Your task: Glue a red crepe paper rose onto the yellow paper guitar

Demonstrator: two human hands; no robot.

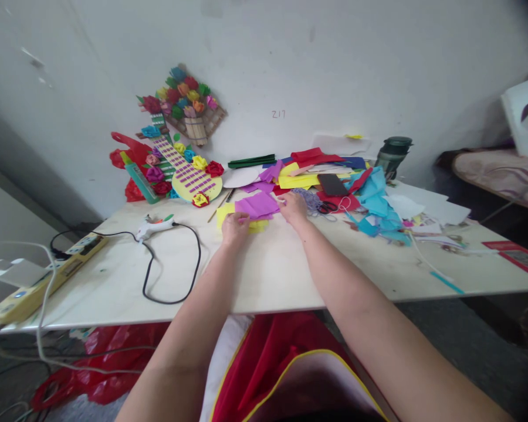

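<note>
A purple sheet of crepe paper (257, 204) lies over a yellow sheet (224, 214) on the table, between my two hands. My left hand (236, 230) is closed at the purple sheet's lower left edge, fingers pressed together on it. At the upper right end of the same sheet, my right hand (294, 208) has its fingers closed on the edge; the fingertips are partly blurred. Just beyond my right hand sit a tangle of grey-purple yarn (307, 198) and black-handled scissors (328, 207). A pencil-like stick (215, 213) lies to the left of the paper.
A white glue gun (155, 227) with a looping black cord lies left, by a power strip (48, 281). Behind stand a paper-flower guitar (189, 173) and a glue bottle (141, 180). Coloured paper (310, 176), a phone (332, 184) and a dark bottle (392, 157) are at the back right.
</note>
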